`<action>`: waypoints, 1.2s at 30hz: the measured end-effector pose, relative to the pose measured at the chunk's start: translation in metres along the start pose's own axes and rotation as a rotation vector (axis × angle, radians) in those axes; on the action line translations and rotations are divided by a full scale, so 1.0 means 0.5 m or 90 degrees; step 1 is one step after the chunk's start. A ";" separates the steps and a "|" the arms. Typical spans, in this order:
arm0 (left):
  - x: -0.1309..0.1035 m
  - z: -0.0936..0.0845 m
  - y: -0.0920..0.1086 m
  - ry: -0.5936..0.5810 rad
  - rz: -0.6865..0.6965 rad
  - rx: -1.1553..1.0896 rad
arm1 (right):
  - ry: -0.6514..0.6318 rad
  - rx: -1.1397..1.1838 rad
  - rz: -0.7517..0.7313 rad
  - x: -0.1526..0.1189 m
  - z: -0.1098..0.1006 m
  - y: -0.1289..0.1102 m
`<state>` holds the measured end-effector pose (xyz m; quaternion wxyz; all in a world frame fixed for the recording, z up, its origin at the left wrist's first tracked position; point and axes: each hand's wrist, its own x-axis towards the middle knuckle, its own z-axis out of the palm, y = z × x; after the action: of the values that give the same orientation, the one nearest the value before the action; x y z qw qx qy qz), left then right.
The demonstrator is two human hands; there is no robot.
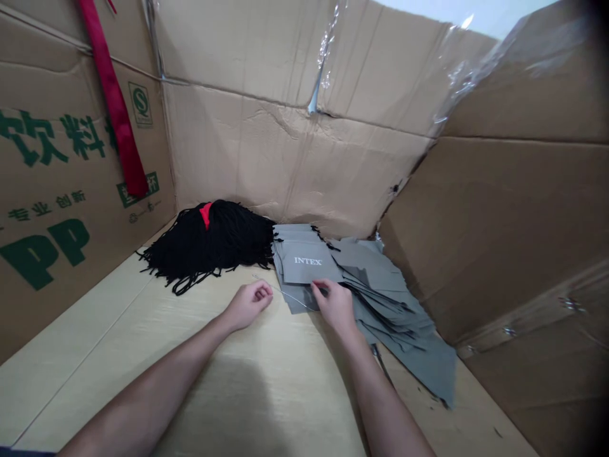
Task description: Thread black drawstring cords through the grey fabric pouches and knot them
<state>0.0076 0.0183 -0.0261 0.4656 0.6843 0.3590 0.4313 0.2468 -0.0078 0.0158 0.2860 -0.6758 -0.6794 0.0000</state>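
My left hand (248,304) is closed, with a thin pale wire (295,298) running out of its fingers toward the lower right. A narrow looped end of the wire shows just above that hand. At the near edge of a grey fabric pouch (309,257) printed INTEX, my right hand (335,304) has thumb and fingertips pinched. The pouch lies on top of a stack of similar grey pieces. Left of this stack sits a large bundle of black cords (223,238) with a red tie (205,214) around it.
A loose pile of grey fabric pouches (404,317) spreads at the right. Cardboard walls (238,139) enclose the pale tabletop (228,393) at the back and both sides. A red ribbon (114,101) hangs down the left wall. Small dark scraps lie at the right front.
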 end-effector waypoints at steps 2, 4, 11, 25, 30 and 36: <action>-0.006 0.004 0.005 -0.055 0.024 0.053 | -0.035 -0.032 0.024 0.002 0.004 -0.001; -0.009 0.006 0.007 -0.075 0.038 0.078 | -0.063 -0.053 0.021 0.003 0.013 -0.004; -0.008 0.004 0.003 -0.074 0.043 0.090 | 0.032 -0.171 0.071 -0.003 0.021 -0.001; -0.003 0.002 -0.002 -0.051 0.027 0.035 | -0.044 -0.102 -0.082 0.073 -0.009 0.010; 0.001 0.002 -0.007 -0.051 0.025 0.034 | 0.086 -0.172 0.041 0.115 -0.094 0.082; 0.001 0.000 -0.002 -0.046 0.024 0.005 | 0.008 -0.254 0.121 0.123 -0.132 0.166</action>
<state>0.0075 0.0190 -0.0271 0.4676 0.7078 0.3309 0.4133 0.3532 0.0305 0.0630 0.1492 -0.7798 -0.5976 -0.1119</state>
